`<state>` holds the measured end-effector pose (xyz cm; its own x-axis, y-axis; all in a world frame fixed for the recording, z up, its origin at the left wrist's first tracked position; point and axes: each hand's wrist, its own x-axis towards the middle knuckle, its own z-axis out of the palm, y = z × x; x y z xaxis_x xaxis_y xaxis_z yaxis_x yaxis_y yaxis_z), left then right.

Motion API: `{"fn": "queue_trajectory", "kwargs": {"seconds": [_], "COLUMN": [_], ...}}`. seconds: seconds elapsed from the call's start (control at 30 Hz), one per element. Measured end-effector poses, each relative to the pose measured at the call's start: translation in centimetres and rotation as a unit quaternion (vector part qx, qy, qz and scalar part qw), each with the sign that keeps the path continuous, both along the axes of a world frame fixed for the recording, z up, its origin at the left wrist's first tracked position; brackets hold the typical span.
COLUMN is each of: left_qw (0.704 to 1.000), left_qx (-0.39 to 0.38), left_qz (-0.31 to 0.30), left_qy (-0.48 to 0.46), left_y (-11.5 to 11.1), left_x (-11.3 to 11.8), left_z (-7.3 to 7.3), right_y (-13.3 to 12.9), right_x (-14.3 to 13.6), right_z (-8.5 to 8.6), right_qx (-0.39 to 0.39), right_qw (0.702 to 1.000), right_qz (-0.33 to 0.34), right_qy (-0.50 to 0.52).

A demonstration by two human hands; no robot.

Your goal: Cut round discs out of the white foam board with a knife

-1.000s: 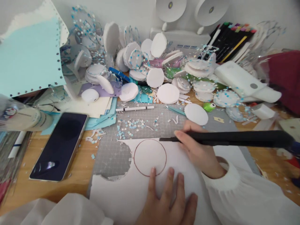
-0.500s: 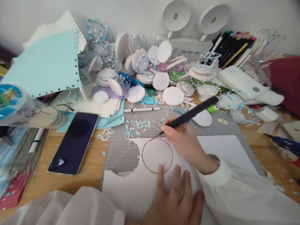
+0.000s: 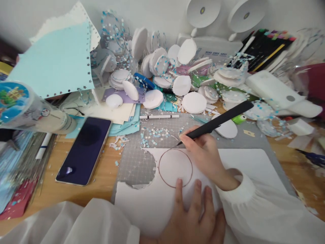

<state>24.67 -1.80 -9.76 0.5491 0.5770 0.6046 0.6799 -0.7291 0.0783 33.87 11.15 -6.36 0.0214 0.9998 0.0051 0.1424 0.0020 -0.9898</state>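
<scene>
A white foam sheet [image 3: 142, 206] with a drawn brown circle [image 3: 192, 166] lies on a grey cutting mat [image 3: 138, 162]. Rounded, ragged bites are cut out of its left side. My right hand [image 3: 207, 154] grips a black craft knife [image 3: 218, 120], its thin blade slanting down to the top of the circle's outline. How deep the blade goes cannot be seen. Flat on the sheet, fingers spread, my left hand [image 3: 193, 213] presses below the circle, one fingertip touching its lower edge.
Many white foam discs [image 3: 194, 102] pile up along the back. A phone [image 3: 85, 149] and a lidded cup [image 3: 38, 108] stand to the left. A white pen [image 3: 159, 117] and paper confetti [image 3: 154, 134] lie on the mat. Markers [image 3: 269, 51] are at back right.
The whole view has shifted, so things appear further right. The knife tip has moved slightly right along the top of the circle. My left hand stays pressed on the sheet.
</scene>
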Motion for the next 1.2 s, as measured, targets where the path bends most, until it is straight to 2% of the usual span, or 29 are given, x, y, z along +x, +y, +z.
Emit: {"fn": "queue_trajectory", "kwargs": {"seconds": [0.73,1.2], "left_qw": [1.000,1.000], "left_qx": [-0.010,-0.002], "left_qz": [-0.005,-0.009], "left_qy": [-0.008,-0.018], "left_y": [0.14,0.25], "left_x": [0.01,0.10], "left_z": [0.23,0.12], "right_y": [-0.64,-0.41], "right_x": [-0.27,0.04], "right_z": [0.68,0.23], "right_qx": [0.044,0.037], "right_qw": [0.996,0.999], "right_qz": [0.019,-0.003], "right_qy": [-0.073,-0.017]}}
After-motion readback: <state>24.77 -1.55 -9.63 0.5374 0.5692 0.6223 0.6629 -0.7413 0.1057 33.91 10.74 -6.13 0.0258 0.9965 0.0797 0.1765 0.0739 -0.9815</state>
